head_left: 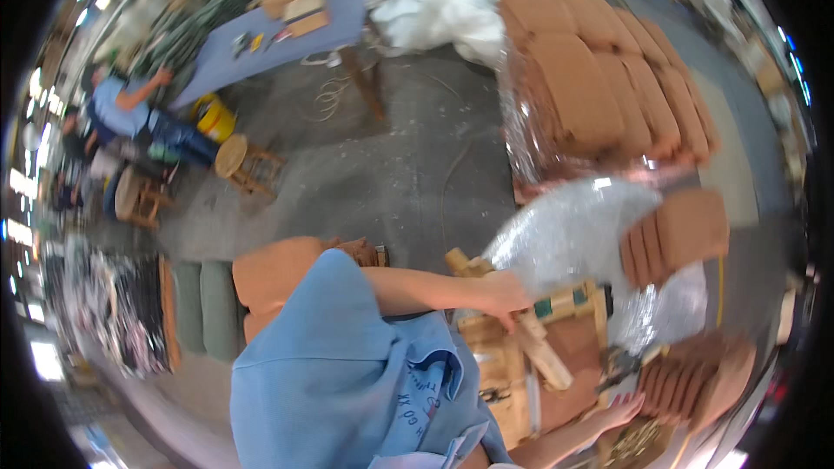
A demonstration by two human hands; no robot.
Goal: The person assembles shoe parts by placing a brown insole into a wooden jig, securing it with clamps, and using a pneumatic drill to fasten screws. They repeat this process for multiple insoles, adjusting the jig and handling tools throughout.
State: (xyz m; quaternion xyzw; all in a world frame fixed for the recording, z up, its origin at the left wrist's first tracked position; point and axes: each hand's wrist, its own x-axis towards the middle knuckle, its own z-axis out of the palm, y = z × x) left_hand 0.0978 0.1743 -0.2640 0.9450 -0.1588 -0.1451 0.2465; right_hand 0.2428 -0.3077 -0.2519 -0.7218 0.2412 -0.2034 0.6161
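My left hand [502, 293] reaches across from the left with its fingers wrapped round a pale wooden bar [546, 358]. The bar lies slantwise over a wooden workbench [495, 356] and a brown upholstered panel [569, 347]. My right hand [621, 411] is at the lower right, its fingers stretched out and apart, with nothing seen in them. Just below it stands a box of small brass-coloured metal parts [636, 441]. A dark hand tool [618, 368], too blurred to name, lies above that hand. Beside it is a stack of brown cushions [682, 386].
Plastic-wrapped brown cushions [578, 95] are piled at the far right. Clear plastic sheeting [573, 217] and another cushion stack [678, 239] lie nearer. Orange-brown cushions [278, 274] sit at left. Beyond are a wooden stool [248, 165], a blue-topped table [339, 13] and a person [130, 108].
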